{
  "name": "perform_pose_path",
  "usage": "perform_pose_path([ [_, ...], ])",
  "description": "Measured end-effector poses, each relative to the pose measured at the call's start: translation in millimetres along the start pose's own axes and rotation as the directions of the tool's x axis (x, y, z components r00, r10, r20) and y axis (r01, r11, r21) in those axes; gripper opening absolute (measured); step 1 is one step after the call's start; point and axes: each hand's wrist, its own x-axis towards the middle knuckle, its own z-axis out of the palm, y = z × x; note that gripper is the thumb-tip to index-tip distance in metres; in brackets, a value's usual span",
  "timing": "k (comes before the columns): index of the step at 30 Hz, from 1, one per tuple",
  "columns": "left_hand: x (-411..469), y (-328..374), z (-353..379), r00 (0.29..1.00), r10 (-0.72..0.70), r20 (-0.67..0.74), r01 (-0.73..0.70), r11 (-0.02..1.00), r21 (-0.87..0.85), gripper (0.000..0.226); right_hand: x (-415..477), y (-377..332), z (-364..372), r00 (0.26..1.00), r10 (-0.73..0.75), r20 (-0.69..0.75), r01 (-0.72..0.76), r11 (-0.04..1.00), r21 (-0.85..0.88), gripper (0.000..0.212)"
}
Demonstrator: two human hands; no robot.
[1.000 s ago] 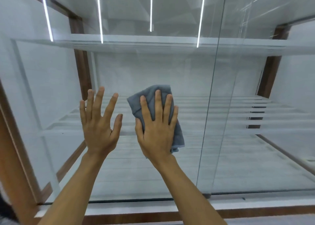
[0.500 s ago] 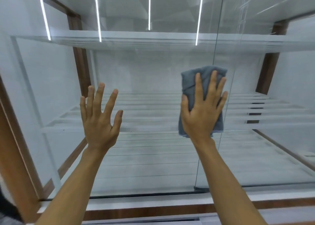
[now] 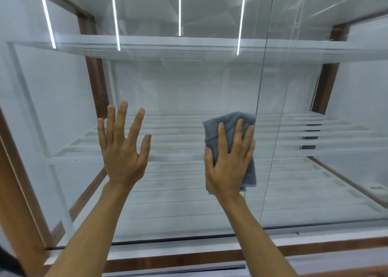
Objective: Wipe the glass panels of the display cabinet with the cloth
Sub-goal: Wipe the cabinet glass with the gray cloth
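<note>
So the right hand (image 3: 227,163) is pressed flat on the grey cloth (image 3: 228,130), palm and all fingers spread over it, pinning it against the glass panel (image 3: 178,92) of the display cabinet. It isn't gripping it in a fist, just a flat open palm holding the cloth to the glass. The cloth is folded or bunched a bit, and its top edge and right side stick out past the fingers.

Taking the vertical seam (image 3: 261,88) between the two glass panels as the landmark: the cloth sits just left of it, with the cloth's upper right corner almost at the seam line, roughly at mid height of the panel. The left hand (image 3: 122,148) is well to the left of the seam, fingers splayed and pointing up, palm toward the same panel. I honestly can't tell if it's touching the glass or hovering right off it. It's empty either way.

Both hands are apart from each other, at about the same height. Behind the glass there are white shelves (image 3: 189,46), and a brown wooden frame (image 3: 94,81) runs far left of the seam.
</note>
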Motion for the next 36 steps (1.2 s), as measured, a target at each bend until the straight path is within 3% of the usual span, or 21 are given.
perform_pose_path([
  [7, -1, -2, 0, 1.000, 0.009, 0.015, -0.009, 1.000, 0.009, 0.053, -11, -60, 24, 0.982, -0.165, 0.095, 0.167, 0.986, -0.014, 0.067],
  [17, -2, -4, -1, 1.000, 0.010, 0.010, -0.010, 1.000, 0.023, 0.052, 38, -45, 13, 0.962, -0.264, 0.069, 0.269, 0.961, -0.066, 0.062],
  [27, -1, -3, -3, 1.000, 0.003, 0.019, -0.004, 1.000, 0.017, 0.053, 82, 38, -25, 0.996, -0.014, -0.089, 0.008, 0.998, -0.068, 0.060],
  [32, -10, -15, -22, 0.999, -0.013, 0.037, 0.015, 0.999, -0.051, 0.053, 51, 51, -25, 0.987, 0.119, -0.109, -0.120, 0.993, -0.002, 0.060],
  [36, -45, -62, -56, 0.998, -0.050, 0.022, 0.050, 0.999, -0.004, 0.052, 3, 37, -10, 0.983, 0.161, -0.091, -0.160, 0.987, 0.018, 0.060],
])
